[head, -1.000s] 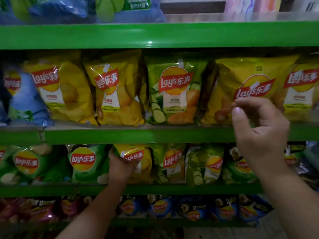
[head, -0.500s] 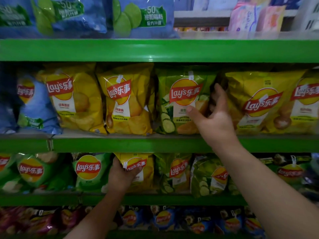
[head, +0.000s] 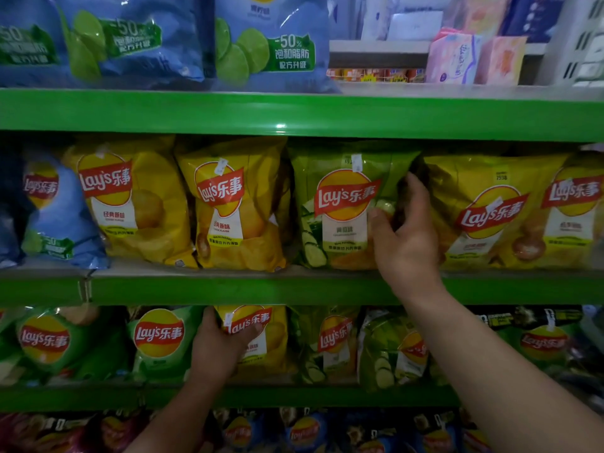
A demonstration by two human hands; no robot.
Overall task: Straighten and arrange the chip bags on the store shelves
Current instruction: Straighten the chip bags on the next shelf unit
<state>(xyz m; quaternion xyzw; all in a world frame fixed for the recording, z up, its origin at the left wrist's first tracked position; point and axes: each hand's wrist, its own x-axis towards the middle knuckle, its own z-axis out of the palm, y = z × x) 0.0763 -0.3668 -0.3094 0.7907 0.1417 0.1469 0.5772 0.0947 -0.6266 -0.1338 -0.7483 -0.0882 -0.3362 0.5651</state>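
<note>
Chip bags fill three green shelves, standing mostly upright in rows. On the middle shelf (head: 228,286), the green cucumber bag (head: 346,207) stands between a yellow bag (head: 233,207) on its left and a tilted yellow bag (head: 483,210) on its right. The right hand (head: 405,237) has moved in from that tilted yellow bag within the last second and now grips the cucumber bag's right edge, thumb on the front face, fingers (head: 416,191) reaching into the gap behind it. Judgement: attention has shifted to squaring this bag or widening the gap; the tilted yellow bag remains uncorrected.

On the shelf below, the left hand (head: 217,348) stays closed on a small yellow bag (head: 258,338), holding it at its left edge between green bags; its position is unchanged.

Legible markings: "Lay's" with Chinese characters on a red banner over a yellow disc on nearly every bag. The blue bags (head: 268,44) on the top shelf carry "-50%" beside lime-green chip pictures. Small white price stickers sit on several bags; their print is too small to read. The tilted yellow bag shows "1938" near its top.
</note>
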